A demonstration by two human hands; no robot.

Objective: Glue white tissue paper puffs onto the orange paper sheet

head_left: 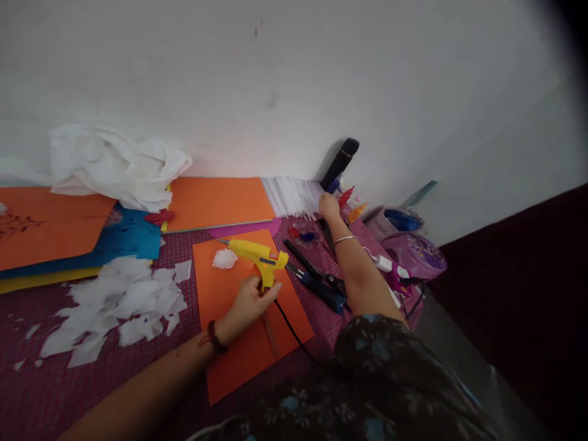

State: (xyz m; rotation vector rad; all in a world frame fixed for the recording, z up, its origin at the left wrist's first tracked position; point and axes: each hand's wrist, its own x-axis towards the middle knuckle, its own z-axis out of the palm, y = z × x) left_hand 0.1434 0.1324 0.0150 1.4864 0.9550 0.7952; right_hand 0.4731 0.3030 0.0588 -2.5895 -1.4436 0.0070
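Carefully, left hand [245,303]: your fingers wrap the glue gun [255,252]; angle its nozzle [224,242] off the orange paper [239,367].
Right hand [329,206]: curled, contents unclear.

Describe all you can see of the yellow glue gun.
The glue gun looks plastic, with a slim darker nozzle, dark label and black cord running from its handle. The left grip holds the handle, partly hiding it. The gun is over the orange sheet, nozzle aimed left in the picture, near a white puff. Whether it's hot cannot be seen.
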